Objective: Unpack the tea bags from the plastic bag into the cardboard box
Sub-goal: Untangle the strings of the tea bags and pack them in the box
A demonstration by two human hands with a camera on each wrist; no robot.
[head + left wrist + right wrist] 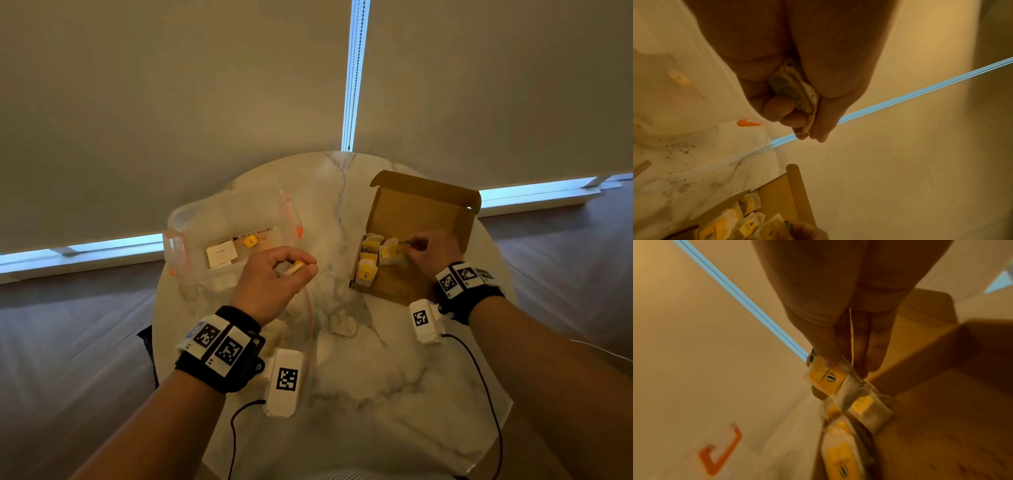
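Nearest, at 7 o'clock on the marble tabletop (394, 404): left hand (270, 281) raised, fingers curled, pinching a tea bag (795, 92) between thumb and fingertips. Loose crumpled tea bag (342, 325) lying at centre, between both wrists. At 2 o'clock: right hand (433, 251) inside the open cardboard box (428, 212), fingers closed on a yellow-labelled tea bag (826, 378); more tea bags (366, 270) standing along the box's left wall. At 10 o'clock: clear plastic bag (219, 219) with orange trim, lying flat, a few items inside.
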